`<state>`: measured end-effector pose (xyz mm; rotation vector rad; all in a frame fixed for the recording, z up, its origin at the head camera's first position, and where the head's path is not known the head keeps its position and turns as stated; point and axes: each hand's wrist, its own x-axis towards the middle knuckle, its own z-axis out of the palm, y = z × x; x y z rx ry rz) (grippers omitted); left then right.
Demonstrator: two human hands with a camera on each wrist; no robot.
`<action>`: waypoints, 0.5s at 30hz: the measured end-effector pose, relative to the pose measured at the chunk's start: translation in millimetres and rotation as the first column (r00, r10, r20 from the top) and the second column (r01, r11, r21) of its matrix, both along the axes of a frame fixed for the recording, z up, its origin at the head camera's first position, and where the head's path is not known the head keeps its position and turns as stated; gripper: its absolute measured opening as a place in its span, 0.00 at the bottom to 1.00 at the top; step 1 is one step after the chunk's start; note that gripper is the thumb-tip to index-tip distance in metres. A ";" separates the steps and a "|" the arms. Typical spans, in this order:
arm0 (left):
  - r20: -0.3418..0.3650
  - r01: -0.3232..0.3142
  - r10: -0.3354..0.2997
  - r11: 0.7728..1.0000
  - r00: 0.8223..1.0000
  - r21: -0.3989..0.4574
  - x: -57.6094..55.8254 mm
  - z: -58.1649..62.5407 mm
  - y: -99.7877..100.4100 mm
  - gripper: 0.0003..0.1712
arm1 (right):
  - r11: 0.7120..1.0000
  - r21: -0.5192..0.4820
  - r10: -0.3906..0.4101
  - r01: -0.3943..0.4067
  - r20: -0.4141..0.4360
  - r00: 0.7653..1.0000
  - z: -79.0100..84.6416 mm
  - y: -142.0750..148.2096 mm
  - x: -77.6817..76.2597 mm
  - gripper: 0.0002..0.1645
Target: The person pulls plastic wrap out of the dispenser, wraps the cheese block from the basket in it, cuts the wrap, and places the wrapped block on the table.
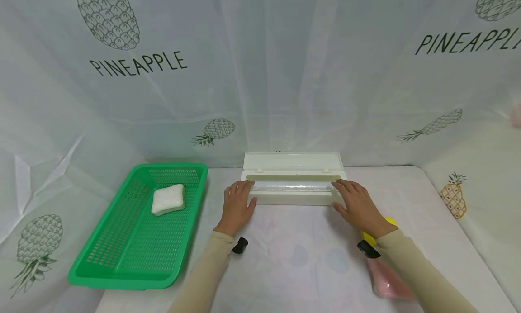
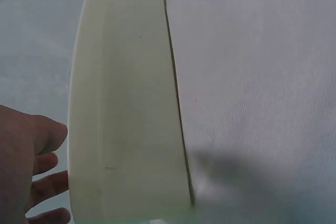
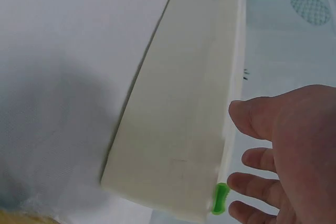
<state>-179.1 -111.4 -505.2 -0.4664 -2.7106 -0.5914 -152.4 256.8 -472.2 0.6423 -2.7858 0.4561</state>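
Observation:
A white cling film dispenser box [image 1: 293, 199] stands at the table's back, its lid [image 1: 293, 161] raised. Inside lies a roll of clear film [image 1: 293, 186]. At the box's left end is my left hand [image 1: 238, 206], fingertips by the roll's end and thumb low near the front wall. My right hand [image 1: 358, 206] mirrors it at the right end, with the forefinger by the roll. In both wrist views the fingers are spread and loosely bent along the box's rim. A green slider [image 3: 220, 199] shows near the right fingertips.
A green plastic basket [image 1: 191, 240] stands left, holding a white rounded block [image 1: 168, 200]. Under my right forearm lies a pink item [image 1: 388, 281] with a yellow part [image 1: 368, 239], partly hidden. A pineapple-print sheet [image 1: 285, 78] hangs behind the table.

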 end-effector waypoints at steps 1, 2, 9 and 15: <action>0.000 0.006 -0.006 1.000 1.000 -0.006 -1.0 0.6 -0.2 0.25 | 1.000 0.001 -0.002 0.002 0.007 1.000 -0.2 0.2 -1.3 0.36; 0.001 0.013 -0.012 1.000 1.000 -0.009 -1.7 1.4 -0.2 0.24 | 1.000 0.003 -0.005 0.005 0.013 1.000 -0.4 0.2 -2.5 0.35; 0.023 0.039 -0.039 0.999 0.999 -0.018 -2.2 6.1 0.7 0.19 | 1.000 0.005 -0.027 0.027 0.037 0.999 -5.9 -2.4 -7.6 0.30; 0.032 0.043 -0.042 0.998 0.999 -0.039 -5.3 6.5 1.8 0.18 | 1.000 0.004 -0.022 0.022 0.011 1.000 -7.2 -3.7 -12.8 0.26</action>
